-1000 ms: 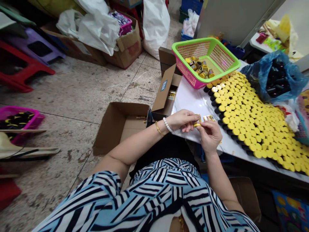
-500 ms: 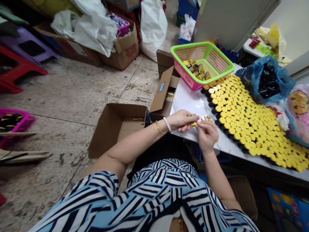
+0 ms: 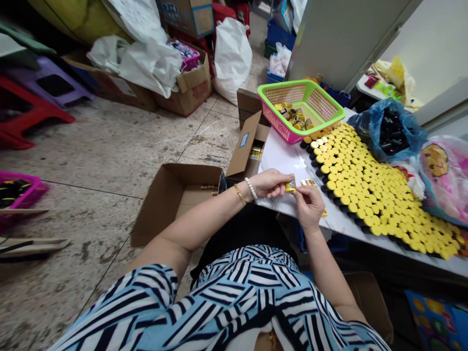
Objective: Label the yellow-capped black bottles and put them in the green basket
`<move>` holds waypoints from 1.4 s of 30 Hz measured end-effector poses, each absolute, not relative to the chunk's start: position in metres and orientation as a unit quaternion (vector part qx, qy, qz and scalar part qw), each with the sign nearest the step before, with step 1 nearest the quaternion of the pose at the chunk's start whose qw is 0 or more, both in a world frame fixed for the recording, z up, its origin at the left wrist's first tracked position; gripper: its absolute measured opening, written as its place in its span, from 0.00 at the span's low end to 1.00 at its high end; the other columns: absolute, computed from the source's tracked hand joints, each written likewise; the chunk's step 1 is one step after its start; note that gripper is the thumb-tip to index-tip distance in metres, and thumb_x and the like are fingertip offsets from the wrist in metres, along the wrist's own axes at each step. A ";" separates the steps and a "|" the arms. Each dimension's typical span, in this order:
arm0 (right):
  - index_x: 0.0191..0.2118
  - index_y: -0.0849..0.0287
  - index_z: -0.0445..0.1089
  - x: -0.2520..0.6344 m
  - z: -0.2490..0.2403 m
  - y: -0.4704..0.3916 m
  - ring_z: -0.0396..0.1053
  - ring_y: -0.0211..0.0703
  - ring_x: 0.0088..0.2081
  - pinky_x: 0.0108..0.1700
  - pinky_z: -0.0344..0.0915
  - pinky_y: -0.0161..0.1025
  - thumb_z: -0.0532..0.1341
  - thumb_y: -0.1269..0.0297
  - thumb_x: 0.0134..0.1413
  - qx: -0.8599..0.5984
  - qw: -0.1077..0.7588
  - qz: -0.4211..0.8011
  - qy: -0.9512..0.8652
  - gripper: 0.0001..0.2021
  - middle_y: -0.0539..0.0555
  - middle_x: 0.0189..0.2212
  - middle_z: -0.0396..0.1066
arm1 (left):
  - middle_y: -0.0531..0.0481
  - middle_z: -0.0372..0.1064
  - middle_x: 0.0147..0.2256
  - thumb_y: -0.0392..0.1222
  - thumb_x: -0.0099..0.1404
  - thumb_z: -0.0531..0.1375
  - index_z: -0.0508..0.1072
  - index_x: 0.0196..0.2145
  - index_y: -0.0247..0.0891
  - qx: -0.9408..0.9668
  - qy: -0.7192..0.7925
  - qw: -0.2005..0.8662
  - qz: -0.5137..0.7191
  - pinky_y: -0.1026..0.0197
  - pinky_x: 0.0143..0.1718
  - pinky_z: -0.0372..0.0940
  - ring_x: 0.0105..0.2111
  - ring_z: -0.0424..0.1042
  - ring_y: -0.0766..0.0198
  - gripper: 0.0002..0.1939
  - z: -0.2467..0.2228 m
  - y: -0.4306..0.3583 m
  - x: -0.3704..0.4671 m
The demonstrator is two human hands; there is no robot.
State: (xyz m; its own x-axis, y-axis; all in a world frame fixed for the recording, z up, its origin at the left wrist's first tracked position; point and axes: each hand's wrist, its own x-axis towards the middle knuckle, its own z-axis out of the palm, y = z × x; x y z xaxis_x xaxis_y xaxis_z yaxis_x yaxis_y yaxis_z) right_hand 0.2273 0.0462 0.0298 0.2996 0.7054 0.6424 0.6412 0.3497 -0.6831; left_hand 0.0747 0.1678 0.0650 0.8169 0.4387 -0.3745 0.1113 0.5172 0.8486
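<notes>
Between my two hands, above the table's near edge, is a small yellow printed piece (image 3: 290, 185); whether it is a label or a little packet I cannot tell. My left hand (image 3: 269, 184), wearing a beaded bracelet, pinches it from one side. At its other side the thumb and fingers of my right hand (image 3: 308, 204) are closed on its edge. Another yellow-and-white printed piece (image 3: 309, 183) shows just beyond my right fingers. Rows of small black containers with round yellow tops (image 3: 365, 180) stand close together to the right.
On the white table (image 3: 278, 155) is a green-and-pink basket (image 3: 307, 90) with several yellow-and-dark pieces. A blue bag (image 3: 389, 131) of black pieces sits behind the rows. Cardboard boxes (image 3: 155, 204) stand left of the table, one with its flap (image 3: 244, 146) raised.
The small yellow piece has turned so its printed face shows more plainly. Both hands stay pinched on it. The whole view has shifted slightly.
</notes>
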 end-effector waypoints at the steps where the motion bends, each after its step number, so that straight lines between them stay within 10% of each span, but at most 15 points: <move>1: 0.43 0.54 0.77 0.227 0.030 0.046 0.75 0.46 0.43 0.46 0.75 0.47 0.68 0.66 0.60 -0.566 0.569 0.028 -0.596 0.06 0.54 0.39 0.76 | 0.51 0.67 0.14 0.59 0.67 0.64 0.70 0.22 0.32 0.486 0.287 0.819 0.101 0.69 0.09 0.48 0.08 0.58 0.72 0.28 0.064 0.168 0.075; 23: 0.40 0.48 0.80 0.224 0.026 0.045 0.75 0.42 0.38 0.46 0.75 0.46 0.70 0.70 0.56 -0.546 0.558 -0.025 -0.624 0.09 0.50 0.36 0.75 | 0.53 0.62 0.11 0.69 0.61 0.64 0.68 0.19 0.35 0.538 0.247 0.804 0.051 0.68 0.07 0.44 0.06 0.55 0.72 0.32 0.061 0.173 0.076; 29: 0.51 0.48 0.77 0.223 0.043 0.039 0.73 0.49 0.49 0.51 0.76 0.50 0.67 0.67 0.60 -0.571 0.442 -0.062 -0.689 0.14 0.57 0.47 0.72 | 0.52 0.58 0.09 0.74 0.60 0.60 0.66 0.17 0.36 0.548 0.265 0.791 0.057 0.68 0.07 0.44 0.06 0.54 0.72 0.37 0.060 0.170 0.076; 36: 0.42 0.58 0.80 0.287 0.131 0.158 0.71 0.37 0.40 0.45 0.71 0.36 0.65 0.59 0.65 -0.604 0.400 -0.161 -0.670 0.09 0.54 0.39 0.71 | 0.50 0.72 0.19 0.71 0.67 0.56 0.66 0.47 0.35 0.455 0.282 0.838 0.105 0.69 0.11 0.55 0.11 0.65 0.67 0.32 0.063 0.167 0.080; 42: 0.50 0.62 0.79 0.335 0.160 0.209 0.68 0.31 0.35 0.46 0.65 0.32 0.61 0.53 0.66 -0.653 0.305 -0.153 -0.676 0.19 0.52 0.38 0.76 | 0.53 0.72 0.21 0.61 0.69 0.61 0.64 0.50 0.37 0.516 0.282 0.796 0.143 0.69 0.13 0.57 0.12 0.66 0.66 0.26 0.054 0.157 0.080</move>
State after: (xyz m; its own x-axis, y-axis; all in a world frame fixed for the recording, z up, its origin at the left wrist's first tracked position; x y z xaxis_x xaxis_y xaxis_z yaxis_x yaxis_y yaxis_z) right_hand 0.3345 0.2093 0.1595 0.0379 0.7898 0.6122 0.9764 0.1010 -0.1908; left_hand 0.0795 0.1568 0.0539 0.7997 0.5189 -0.3021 0.0638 0.4268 0.9021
